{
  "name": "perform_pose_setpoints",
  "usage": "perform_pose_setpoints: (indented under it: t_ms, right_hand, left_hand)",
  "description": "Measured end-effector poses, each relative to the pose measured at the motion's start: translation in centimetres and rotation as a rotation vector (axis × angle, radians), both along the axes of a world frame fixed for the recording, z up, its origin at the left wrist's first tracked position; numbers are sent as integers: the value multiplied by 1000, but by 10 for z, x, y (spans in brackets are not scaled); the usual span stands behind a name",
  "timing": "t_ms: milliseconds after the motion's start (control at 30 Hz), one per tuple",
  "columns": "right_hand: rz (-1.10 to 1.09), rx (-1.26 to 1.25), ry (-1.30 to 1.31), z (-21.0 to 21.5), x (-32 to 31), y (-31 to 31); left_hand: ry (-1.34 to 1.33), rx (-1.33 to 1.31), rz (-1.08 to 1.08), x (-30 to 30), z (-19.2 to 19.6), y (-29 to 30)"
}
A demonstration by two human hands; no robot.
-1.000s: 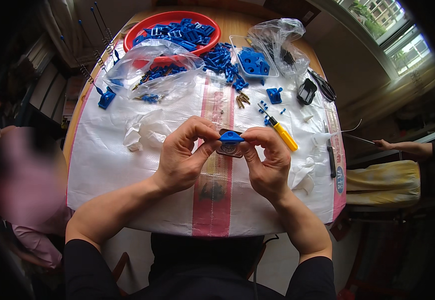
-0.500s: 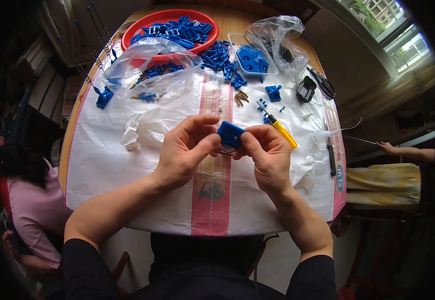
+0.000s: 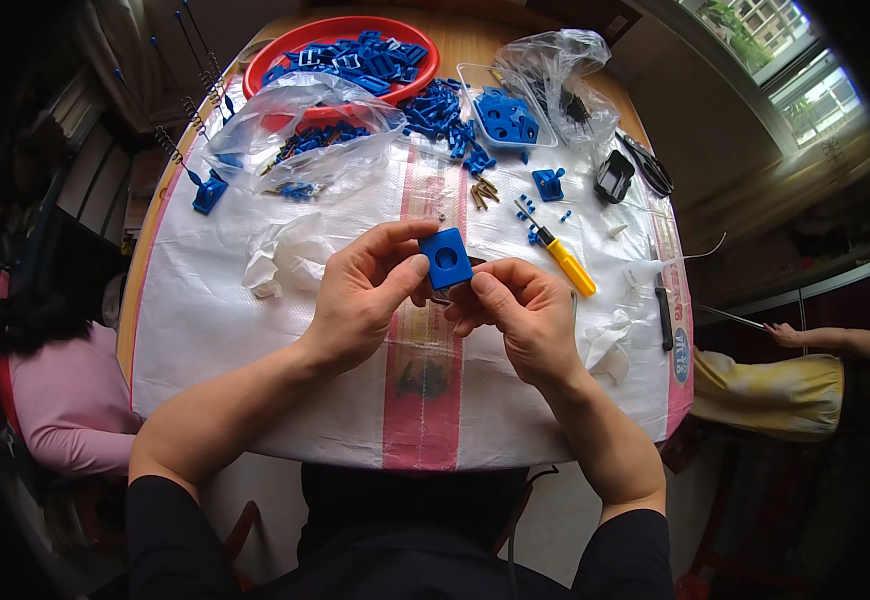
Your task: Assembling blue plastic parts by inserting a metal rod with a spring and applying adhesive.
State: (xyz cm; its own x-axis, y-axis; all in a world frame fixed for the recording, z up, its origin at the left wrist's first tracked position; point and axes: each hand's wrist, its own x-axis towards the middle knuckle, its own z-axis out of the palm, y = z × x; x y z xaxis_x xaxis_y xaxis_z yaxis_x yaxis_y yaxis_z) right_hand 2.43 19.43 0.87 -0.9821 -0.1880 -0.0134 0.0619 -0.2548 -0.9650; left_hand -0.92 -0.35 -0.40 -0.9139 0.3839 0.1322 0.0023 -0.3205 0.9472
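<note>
A square blue plastic part with a round recess is held up between both hands above the middle of the table. My left hand pinches its left edge with thumb and fingers. At the lower right corner, my right hand grips it between thumb and forefinger, the other fingers curled underneath. Its underside is hidden. To the right of the hands lies a yellow-handled screwdriver with tiny blue pieces around its tip. Beyond it sits another blue part, and several brass-coloured pins lie nearby.
At the back stand a red basin of blue parts, a clear plastic bag and a clear tub. Scissors, a black box and a black-handled tool lie right. Crumpled tissue lies left. Two people are nearby.
The blue part has been turned so its flat face with the round recess shows, and it has shifted slightly left. The person at left leans lower; the one at right has moved slightly.
</note>
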Motion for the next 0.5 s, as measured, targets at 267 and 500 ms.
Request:
perform_pose_setpoints:
  t_ms: [267,500]
  right_hand:
    - [2,22,12,-1,0,0]
    - [-12,25,26,0,1,-1]
  left_hand:
    - [49,23,-77,1,0,5]
    - [-1,70,-131,0,2,4]
